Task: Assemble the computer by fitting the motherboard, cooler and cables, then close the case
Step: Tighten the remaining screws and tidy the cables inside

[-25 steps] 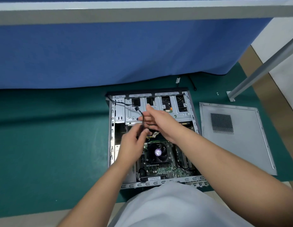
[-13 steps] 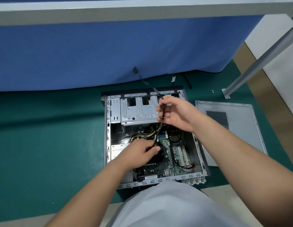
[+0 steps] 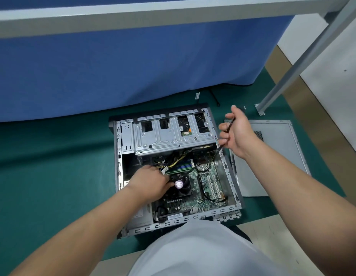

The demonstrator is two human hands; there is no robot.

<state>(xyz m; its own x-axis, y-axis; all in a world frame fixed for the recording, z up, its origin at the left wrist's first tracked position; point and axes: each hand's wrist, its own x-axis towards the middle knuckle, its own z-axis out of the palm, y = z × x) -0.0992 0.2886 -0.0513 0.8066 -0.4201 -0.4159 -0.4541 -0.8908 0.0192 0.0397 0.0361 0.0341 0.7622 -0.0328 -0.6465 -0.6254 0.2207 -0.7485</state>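
An open grey computer case (image 3: 118, 156) lies on its side on the green mat. Inside sits the green motherboard (image 3: 208, 188) with a black cooler (image 3: 183, 185) that has a purple centre label. My left hand (image 3: 148, 183) rests on the cooler's left edge, fingers curled beside it; what it grips is hidden. My right hand (image 3: 237, 129) is raised over the case's right wall, shut on a thin black cable (image 3: 219, 149) that runs down into the case. Yellow and black power wires (image 3: 178, 159) lie under the silver drive cage (image 3: 169, 136).
The grey side panel (image 3: 276, 154) lies flat on the mat to the right of the case. A blue cloth (image 3: 133, 66) hangs behind. A grey metal table leg (image 3: 288, 76) slants down at the back right. A small white part (image 3: 196, 96) lies behind the case.
My right hand has pulled the black cable from above the drive cage out to the right, past the case wall. My left hand has dropped from the cable to the cooler.
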